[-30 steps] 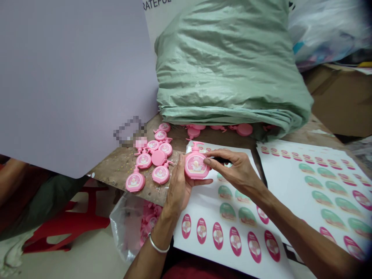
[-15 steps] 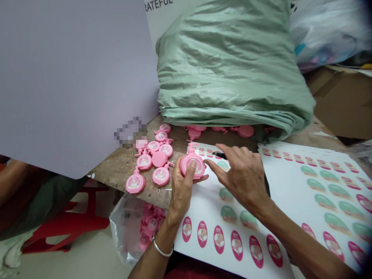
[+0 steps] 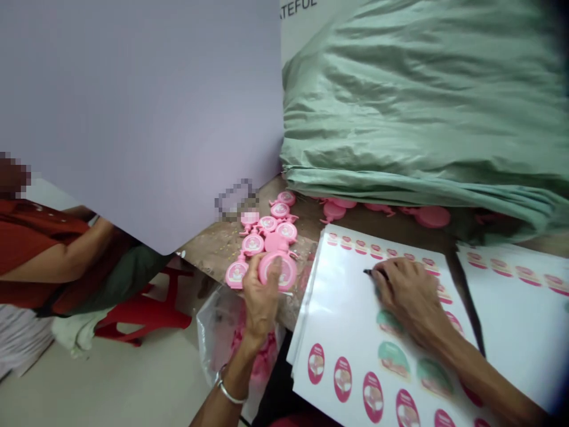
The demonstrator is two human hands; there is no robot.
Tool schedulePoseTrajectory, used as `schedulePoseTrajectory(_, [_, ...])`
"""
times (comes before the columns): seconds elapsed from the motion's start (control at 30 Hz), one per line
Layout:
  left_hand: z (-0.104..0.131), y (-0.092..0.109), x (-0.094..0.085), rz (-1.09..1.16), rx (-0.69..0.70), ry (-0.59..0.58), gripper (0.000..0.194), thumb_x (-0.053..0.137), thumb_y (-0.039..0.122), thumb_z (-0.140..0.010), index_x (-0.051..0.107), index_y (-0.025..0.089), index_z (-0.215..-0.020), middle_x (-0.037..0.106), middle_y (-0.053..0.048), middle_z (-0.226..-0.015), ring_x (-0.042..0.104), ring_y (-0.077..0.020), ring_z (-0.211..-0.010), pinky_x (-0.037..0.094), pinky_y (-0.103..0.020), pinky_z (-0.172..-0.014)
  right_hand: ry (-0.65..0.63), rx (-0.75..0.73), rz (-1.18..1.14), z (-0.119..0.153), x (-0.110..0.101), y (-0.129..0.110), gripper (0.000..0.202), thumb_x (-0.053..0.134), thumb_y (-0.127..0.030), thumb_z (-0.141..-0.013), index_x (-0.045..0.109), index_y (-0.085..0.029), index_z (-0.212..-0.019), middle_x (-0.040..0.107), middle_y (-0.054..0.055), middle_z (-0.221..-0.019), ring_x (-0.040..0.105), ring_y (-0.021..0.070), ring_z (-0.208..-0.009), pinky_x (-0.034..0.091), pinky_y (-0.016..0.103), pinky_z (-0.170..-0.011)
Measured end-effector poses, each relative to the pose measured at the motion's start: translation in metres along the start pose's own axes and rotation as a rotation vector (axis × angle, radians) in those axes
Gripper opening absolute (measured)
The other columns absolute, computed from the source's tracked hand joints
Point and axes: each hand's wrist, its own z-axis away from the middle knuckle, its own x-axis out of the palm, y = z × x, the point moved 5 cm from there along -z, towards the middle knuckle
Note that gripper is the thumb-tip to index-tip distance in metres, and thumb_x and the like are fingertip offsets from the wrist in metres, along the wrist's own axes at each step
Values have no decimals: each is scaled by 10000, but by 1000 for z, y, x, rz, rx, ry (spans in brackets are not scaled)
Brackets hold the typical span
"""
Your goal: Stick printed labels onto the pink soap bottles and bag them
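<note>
My left hand [image 3: 261, 299] grips a small pink pump bottle [image 3: 284, 274] with a round label, thumb across its front. It is over the group of similar pink bottles [image 3: 252, 244] lying on the table, most bearing round labels. My right hand [image 3: 409, 293] rests over a white sticker sheet [image 3: 340, 296], fingers pinched on a thin dark tool [image 3: 368, 271] whose tip pokes out to the left; the rest is hidden. Printed on the sheet are green domed stickers [image 3: 393, 359], pink oval stickers [image 3: 372, 396] and a row of small ones along the top.
A big green sack [image 3: 400, 118] stands behind, with more pink bottles [image 3: 431, 216] along its lower edge. A second sticker sheet [image 3: 520, 320] lies right. A clear bag [image 3: 213, 332] of pink pieces sits below the table edge. A person [image 3: 57, 255] is at left, near a red stool [image 3: 146, 314].
My left hand has carried the pink bottle away from the sheet, over the other bottles. My right hand, earlier spread beside the bottle, has come down onto the sheet with fingers pinched. The view swung left.
</note>
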Motion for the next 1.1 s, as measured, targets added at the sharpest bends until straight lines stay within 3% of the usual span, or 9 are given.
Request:
schedulePoseTrajectory(0.1, [-30, -26, -38, -228, 151, 69, 334, 511, 485, -892, 629, 174, -864, 600, -26, -778, 570, -170, -745, 496, -306, -764, 59, -110, 195, 2, -14, -7, 275, 422, -297, -921, 678, -217, -855, 594, 197, -1158, 524, 391, -1024, 358, 584, -824])
schedulePoseTrajectory(0.2, [-54, -56, -52, -290, 228, 30, 322, 576, 484, -835, 660, 173, -833, 628, -109, -1031, 569, -267, -1048, 412, -446, -1002, 36, -205, 43, -11, -20, -41, 297, 486, -342, -904, 639, -205, -1119, 553, 211, -1206, 524, 386, -1078, 398, 576, -873])
schedulePoseTrajectory(0.37, [-81, -87, -45, -266, 251, -127, 520, 589, 488, -827, 599, 153, -1225, 433, -196, -1439, 391, -334, -1357, 306, -529, -1111, -475, -336, -352, -47, 33, -128, 1045, 755, -466, -683, 189, -195, -1520, 367, 217, -1428, 446, 355, -1281, 459, 477, -959])
schedulePoseTrajectory(0.5, [-92, -91, -33, -195, 284, -343, 497, 570, 493, -849, 624, 172, -1223, 464, -162, -1455, 420, -299, -1361, 345, -469, -1113, -706, -328, -318, -68, 74, -171, 1320, 852, -515, -496, 119, -184, -1543, 225, 260, -1490, 384, 439, -1321, 428, 517, -988])
schedulePoseTrajectory(0.67, [-63, -89, -61, -158, 290, -390, 437, 586, 426, -868, 630, 169, -1219, 531, -151, -1397, 470, -272, -1317, 354, -442, -1112, -760, -415, -348, -39, 82, -205, 1184, 824, -449, -565, 202, -163, -1531, 327, 237, -1420, 464, 393, -1246, 448, 478, -986])
schedulePoseTrajectory(0.8, [-8, -96, -105, -193, 312, -217, 345, 567, 319, -891, 631, 211, -1213, 534, -135, -1387, 472, -272, -1308, 372, -463, -1089, -612, -495, -363, 14, 77, -239, 1001, 779, -378, -604, 345, -180, -1484, 422, 221, -1410, 459, 406, -1239, 470, 531, -968])
schedulePoseTrajectory(0.93, [40, -129, -139, -220, 206, -5, 323, 563, 281, -880, 653, 255, -1189, 532, -103, -1410, 482, -271, -1313, 404, -462, -1073, -501, -587, -330, 54, 70, -267, 758, 704, -310, -710, 454, -309, -1426, 565, 143, -1337, 571, 361, -1154, 548, 497, -887])
schedulePoseTrajectory(1.03, [48, -149, -153, -224, 95, -28, 241, 520, 317, -890, 747, 256, -943, 724, -74, -1114, 657, -264, -1084, 518, -413, -942, -469, -735, -355, 46, 57, -268, 725, 711, -354, -703, 490, -329, -1394, 608, 139, -1292, 628, 353, -1062, 581, 478, -805])
schedulePoseTrajectory(1.1, [32, -148, -162, -242, 48, 61, 251, 520, 344, -885, 743, 239, -835, 756, -54, -892, 708, -246, -884, 562, -368, -815, -458, -717, -377, 11, 52, -253, 749, 739, -381, -670, 514, -267, -1375, 593, 172, -1296, 616, 348, -1072, 573, 450, -818])
